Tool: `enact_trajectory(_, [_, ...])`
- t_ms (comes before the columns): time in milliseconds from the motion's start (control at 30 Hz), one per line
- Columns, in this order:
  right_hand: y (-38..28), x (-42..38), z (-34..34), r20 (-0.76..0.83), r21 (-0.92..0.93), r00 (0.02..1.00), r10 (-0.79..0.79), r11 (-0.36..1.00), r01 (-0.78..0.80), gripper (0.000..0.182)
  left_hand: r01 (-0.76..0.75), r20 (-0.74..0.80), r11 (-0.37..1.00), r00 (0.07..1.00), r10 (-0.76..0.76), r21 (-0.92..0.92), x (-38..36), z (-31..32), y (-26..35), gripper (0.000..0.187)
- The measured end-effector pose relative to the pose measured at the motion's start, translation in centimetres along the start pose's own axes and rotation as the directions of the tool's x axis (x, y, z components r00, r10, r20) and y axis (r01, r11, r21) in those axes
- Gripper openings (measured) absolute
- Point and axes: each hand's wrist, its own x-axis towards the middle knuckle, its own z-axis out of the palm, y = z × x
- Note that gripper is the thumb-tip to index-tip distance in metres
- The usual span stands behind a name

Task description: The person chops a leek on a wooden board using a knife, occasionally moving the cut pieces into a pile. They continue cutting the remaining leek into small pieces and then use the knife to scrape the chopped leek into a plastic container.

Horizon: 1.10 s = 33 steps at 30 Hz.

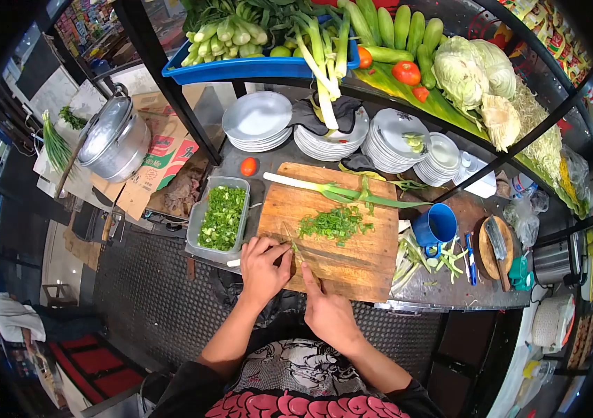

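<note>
My left hand (266, 267) is closed on a leek, pressing it to the near left part of the wooden cutting board (380, 244). The leek's white end (233, 263) pokes out left of the fingers. My right hand (330, 313) grips a knife (298, 252), its index finger stretched along the back of the blade; the handle is hidden in the palm. The blade is beside my left fingertips. Chopped green leaves (337, 224) lie in a loose heap on the board. Behind them a whole leek (310, 184) rests across the far side.
A plastic container (221, 217) of chopped greens stands left of the board, near a tomato (248, 166). Stacked plates (257, 117) line the back. To the right are a blue mug (435, 224), trimmings and another knife (497, 240). A blue tray (261, 68) of vegetables is above.
</note>
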Motion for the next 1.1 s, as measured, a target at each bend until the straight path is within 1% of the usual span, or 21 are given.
enact_trajectory(133, [0.1,-2.3,-0.2,-0.002,-0.036,1.0,0.031,0.999,-0.031,0.078,-0.007,0.003,1.0,1.0,0.007,0.002,-0.1,0.0,0.0,0.01])
enact_trajectory(233, [1.2,-5.5,-0.5,0.032,-0.031,0.999,0.043,0.999,-0.042,0.083,-0.011,-0.005,1.0,1.0,0.011,-0.011,-0.1,0.0,0.0,0.01])
enact_trajectory(267, [1.3,-6.4,-0.7,-0.007,-0.022,0.999,0.031,0.999,-0.031,0.08,-0.014,-0.007,1.0,1.0,0.014,-0.016,-0.1,0.0,0.0,0.01])
enact_trajectory(367, [2.1,-8.2,-1.5,-0.011,0.146,1.0,0.022,0.989,-0.02,0.074,-0.004,-0.002,1.0,1.0,0.004,0.002,-0.1,0.0,0.0,0.01])
enact_trajectory(400, [1.7,-8.1,-2.1,0.011,0.172,0.998,0.065,0.983,-0.066,0.07,-0.008,-0.004,1.0,1.0,0.008,0.005,-0.1,-0.1,-0.1,0.01])
enact_trajectory(500, [1.2,-6.5,-1.9,-0.011,0.191,0.999,0.05,0.98,-0.047,0.072,-0.018,-0.013,1.0,1.0,0.018,-0.008,0.1,0.0,-0.1,0.011])
enact_trajectory(600, [1.5,-3.8,0.0,-0.088,0.17,0.995,-0.04,0.984,0.055,0.074,-0.016,-0.035,0.999,0.999,0.014,-0.034,0.0,-0.1,0.0,0.011])
enact_trajectory(700, [0.9,-2.1,0.5,-0.025,0.165,1.0,0.013,0.986,-0.009,0.069,-0.018,-0.044,0.999,0.999,0.016,-0.035,-0.1,0.1,-0.2,0.011])
enact_trajectory(800, [0.1,-1.5,0.2,-0.006,0.126,1.0,0.021,0.992,-0.02,0.069,-0.009,-0.043,0.999,0.999,0.008,-0.032,-0.2,0.1,-0.2,0.01])
enact_trajectory(900, [-0.5,-1.0,0.0,0.02,0.039,0.999,0.036,0.999,-0.037,0.07,-0.008,-0.041,1.0,0.999,0.007,-0.026,-0.2,0.1,-0.1,0.009])
enact_trajectory(1000, [-0.8,-0.4,0.3,0.011,0.046,0.999,0.046,0.998,-0.046,0.071,-0.013,-0.047,1.0,0.999,0.012,-0.017,-0.1,0.2,-0.2,0.008])
enact_trajectory(1100, [-0.5,-0.3,0.8,0.039,0.044,0.998,0.051,0.998,-0.053,0.072,-0.015,-0.059,1.0,0.998,0.014,-0.023,-0.1,0.3,-0.2,0.008])
